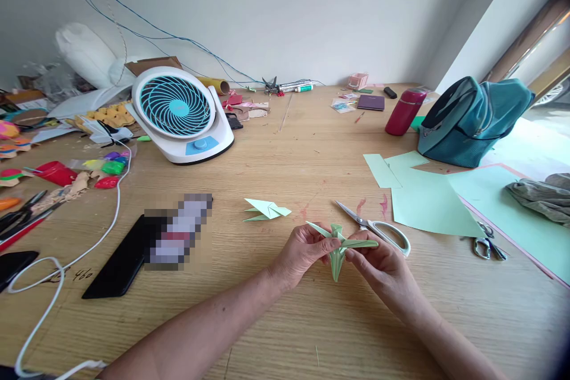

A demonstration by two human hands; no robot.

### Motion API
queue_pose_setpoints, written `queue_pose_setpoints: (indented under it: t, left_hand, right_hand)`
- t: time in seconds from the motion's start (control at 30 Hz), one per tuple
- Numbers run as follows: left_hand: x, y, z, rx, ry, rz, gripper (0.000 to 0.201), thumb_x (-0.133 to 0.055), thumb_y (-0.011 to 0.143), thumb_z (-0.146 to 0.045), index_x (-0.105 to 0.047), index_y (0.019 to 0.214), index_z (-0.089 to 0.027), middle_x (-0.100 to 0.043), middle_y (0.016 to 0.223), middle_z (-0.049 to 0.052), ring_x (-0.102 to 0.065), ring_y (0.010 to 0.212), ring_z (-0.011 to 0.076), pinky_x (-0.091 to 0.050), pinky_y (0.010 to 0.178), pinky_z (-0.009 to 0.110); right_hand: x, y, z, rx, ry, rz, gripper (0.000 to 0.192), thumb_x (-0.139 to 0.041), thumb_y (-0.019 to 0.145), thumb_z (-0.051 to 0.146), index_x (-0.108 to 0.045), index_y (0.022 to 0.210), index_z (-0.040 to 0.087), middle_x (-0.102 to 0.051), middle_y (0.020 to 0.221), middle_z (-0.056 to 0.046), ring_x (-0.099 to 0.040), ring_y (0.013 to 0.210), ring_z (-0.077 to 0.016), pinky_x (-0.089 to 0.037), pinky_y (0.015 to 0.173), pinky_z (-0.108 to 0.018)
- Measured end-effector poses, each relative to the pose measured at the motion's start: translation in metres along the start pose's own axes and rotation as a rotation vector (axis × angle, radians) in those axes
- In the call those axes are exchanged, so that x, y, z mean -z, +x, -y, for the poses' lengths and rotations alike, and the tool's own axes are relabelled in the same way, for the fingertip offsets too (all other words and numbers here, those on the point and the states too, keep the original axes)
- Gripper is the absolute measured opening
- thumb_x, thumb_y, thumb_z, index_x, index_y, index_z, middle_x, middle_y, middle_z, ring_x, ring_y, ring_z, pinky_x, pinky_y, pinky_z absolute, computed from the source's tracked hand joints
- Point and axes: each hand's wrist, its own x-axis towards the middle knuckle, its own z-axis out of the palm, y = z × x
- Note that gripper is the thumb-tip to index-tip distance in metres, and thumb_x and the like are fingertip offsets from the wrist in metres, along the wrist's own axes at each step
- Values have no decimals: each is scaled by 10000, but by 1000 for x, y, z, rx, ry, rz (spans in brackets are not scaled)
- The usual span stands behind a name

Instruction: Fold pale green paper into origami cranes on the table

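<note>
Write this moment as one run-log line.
left grip: pinching pale-green folded-paper figure | right grip: pinching same figure | nearby: white-handled metal scissors

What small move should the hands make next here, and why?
Perhaps the right hand should press along the right-hand flap of the folded green paper, since that flap lies against it while the left hand pinches near the paper's middle.

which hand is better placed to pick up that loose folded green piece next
Probably the left hand: the loose folded piece lies nearer to it, while the right hand would have to reach past. Both hands hold the green paper model.
</note>
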Motion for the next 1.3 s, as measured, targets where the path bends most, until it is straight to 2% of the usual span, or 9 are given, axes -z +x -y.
queue_pose_setpoints:
  t: [0.17, 0.37, 0.53, 0.67, 0.8, 0.9, 1.03, 1.17, 1.3]
  left_hand:
    - [0, -2, 1, 30, 29, 7, 407, -864, 650, -442, -602, 741, -144, -558, 657, -31, -464, 603, 82, -353, 570, 215]
    - [-1, -2, 2, 2, 34, 32, 416, -847, 689, -419, -535, 714, -145, -486, 605, -57, -382, 572, 63, -292, 555, 210]
    - [-3, -2, 1, 30, 15, 10, 448, -857, 662, -447, -526, 705, -150, -523, 609, -49, -420, 561, 66, -321, 539, 209]
    - [-3, -1, 1, 111, -51, -16, 491, -867, 621, -496, -529, 696, -148, -549, 616, -39, -455, 560, 64, -324, 512, 201]
    - [-3, -1, 1, 196, -73, -2, 497, -878, 592, -510, -572, 693, -132, -553, 625, -34, -466, 555, 59, -330, 498, 197]
    - [-3, -1, 0, 228, -72, 15, 465, -883, 598, -487, -618, 708, -121, -560, 645, -27, -477, 578, 62, -338, 518, 198]
    - [-4, -1, 0, 163, -93, 0, 405, -904, 600, -401, -625, 688, -121, -568, 660, -27, -486, 639, 70, -347, 595, 200]
    - [-6, -2, 2, 48, -44, -22, 373, -887, 634, -387, -635, 675, -115, -570, 646, -25, -487, 674, 85, -368, 700, 223]
    - [-7, -3, 3, -8, 61, -30, 380, -865, 661, -405, -624, 700, -113, -557, 646, -25, -464, 647, 87, -354, 659, 226]
  right_hand:
    - [0, -3, -1, 27, -114, -36, 182, -682, 882, 398, -626, 842, 230, -639, 785, -17, -600, 753, -195, -497, 673, -305]
    - [-1, -6, -1, 24, -182, -50, 169, -685, 885, 358, -621, 808, 222, -606, 735, -7, -580, 725, -186, -446, 595, -273]
    - [-2, -4, -1, 39, -125, -38, 142, -684, 887, 347, -619, 844, 229, -634, 798, -19, -588, 761, -194, -486, 686, -303]
    - [-1, -3, -3, 71, -97, -49, 127, -635, 920, 359, -608, 903, 236, -629, 864, -37, -587, 810, -201, -508, 781, -346]
    - [-2, -2, -6, 48, -73, -79, 162, -660, 902, 377, -599, 860, 233, -609, 831, -31, -580, 800, -193, -513, 761, -334]
    - [-4, 0, -2, 18, 46, -71, 204, -712, 858, 401, -596, 860, 233, -613, 819, -25, -587, 776, -184, -525, 747, -327]
    - [-6, 3, 8, -65, 198, -32, 273, -746, 817, 441, -581, 889, 237, -636, 785, -15, -605, 712, -170, -527, 656, -291]
    - [-6, 2, 10, -62, 162, -69, 275, -759, 806, 436, -597, 889, 230, -631, 802, -9, -589, 694, -147, -498, 600, -247]
    - [-7, -2, 3, -32, 81, -98, 223, -726, 850, 393, -583, 921, 237, -611, 846, -5, -599, 743, -153, -505, 656, -260]
